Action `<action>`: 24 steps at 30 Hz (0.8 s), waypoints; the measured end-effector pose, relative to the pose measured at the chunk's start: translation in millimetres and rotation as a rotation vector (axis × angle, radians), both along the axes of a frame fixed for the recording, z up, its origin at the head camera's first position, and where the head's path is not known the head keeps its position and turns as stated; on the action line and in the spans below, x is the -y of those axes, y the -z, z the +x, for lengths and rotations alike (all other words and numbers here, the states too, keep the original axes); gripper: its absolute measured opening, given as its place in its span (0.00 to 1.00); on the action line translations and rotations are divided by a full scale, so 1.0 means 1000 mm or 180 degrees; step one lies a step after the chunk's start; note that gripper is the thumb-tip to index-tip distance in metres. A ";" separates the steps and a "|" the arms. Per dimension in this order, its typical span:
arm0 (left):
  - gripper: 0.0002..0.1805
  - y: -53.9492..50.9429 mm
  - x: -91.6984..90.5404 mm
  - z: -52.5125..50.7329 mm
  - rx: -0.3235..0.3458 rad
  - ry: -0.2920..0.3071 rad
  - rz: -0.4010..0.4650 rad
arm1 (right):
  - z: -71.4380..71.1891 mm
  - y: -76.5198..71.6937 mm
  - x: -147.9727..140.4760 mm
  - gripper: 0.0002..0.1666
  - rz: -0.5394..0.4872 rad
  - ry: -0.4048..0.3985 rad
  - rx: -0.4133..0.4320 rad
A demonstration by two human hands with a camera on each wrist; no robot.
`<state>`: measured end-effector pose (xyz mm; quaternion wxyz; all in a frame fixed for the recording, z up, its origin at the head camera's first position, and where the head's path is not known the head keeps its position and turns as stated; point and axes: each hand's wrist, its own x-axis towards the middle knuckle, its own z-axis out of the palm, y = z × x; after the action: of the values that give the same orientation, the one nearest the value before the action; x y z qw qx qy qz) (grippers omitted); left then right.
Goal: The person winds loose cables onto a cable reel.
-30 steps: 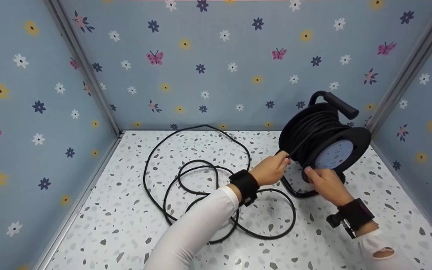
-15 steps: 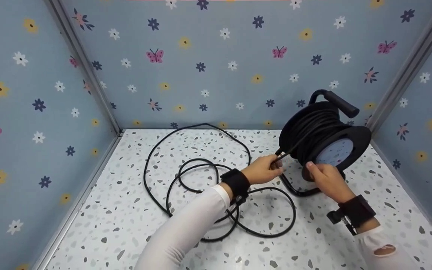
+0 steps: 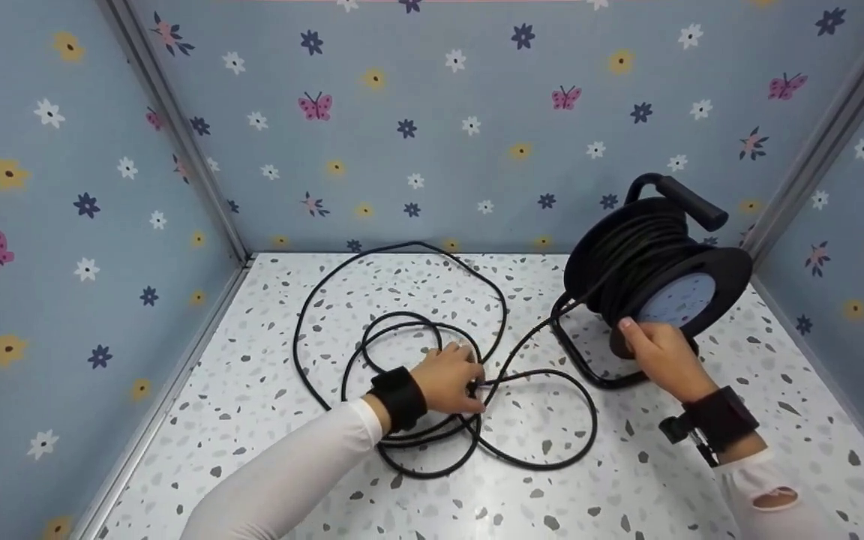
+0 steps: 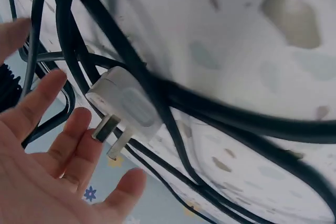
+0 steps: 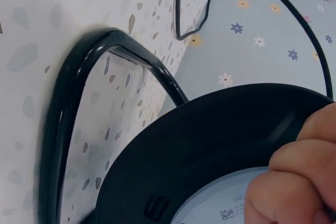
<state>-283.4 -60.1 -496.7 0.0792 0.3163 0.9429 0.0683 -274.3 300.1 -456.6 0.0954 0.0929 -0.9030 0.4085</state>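
A black cable reel [image 3: 642, 255] stands at the right on a tubular stand, with cable wound on its drum. My right hand [image 3: 664, 361] grips a dark knob at the reel's front disc, fingers curled; the knob is mostly hidden by the hand. From the drum a loose black cable [image 3: 595, 424] runs left and lies in several crossing loops. My left hand [image 3: 445, 379] is over these loops, its fingers spread. In the left wrist view, a white plug [image 4: 128, 103] with metal pins lies among the cable strands, close to the fingertips and not enclosed by them.
The reel's black tube stand [image 5: 58, 114] rests on the white speckled floor [image 3: 252, 337]. Blue flowered panels [image 3: 432, 97] close in the back and both sides. The reel's carrying handle [image 3: 693, 202] sticks up near the back right corner.
My left hand has let go of the cable near the reel and moved left and down to the loops. The freed cable hangs down to the floor. My right hand stays at the knob.
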 end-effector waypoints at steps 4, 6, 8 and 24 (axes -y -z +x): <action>0.31 0.006 0.003 0.011 -0.0126 0.0209 -0.0240 | -0.001 -0.002 -0.001 0.32 0.0008 0.0027 -0.0010; 0.27 0.008 0.004 0.017 -0.0162 0.0320 -0.0264 | 0.000 -0.002 -0.001 0.32 0.0006 0.0021 0.0011; 0.21 0.007 0.006 0.019 -0.0119 0.0383 -0.0172 | 0.001 -0.001 -0.001 0.32 -0.0007 0.0022 0.0031; 0.22 -0.120 0.108 -0.029 -0.0401 -0.0506 0.1547 | 0.003 0.001 0.002 0.32 -0.0069 0.0017 -0.0002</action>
<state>-312.2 -167.8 -376.9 -0.0635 0.2546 0.9237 0.2790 -271.4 298.4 -457.6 0.0978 0.0896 -0.8987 0.4180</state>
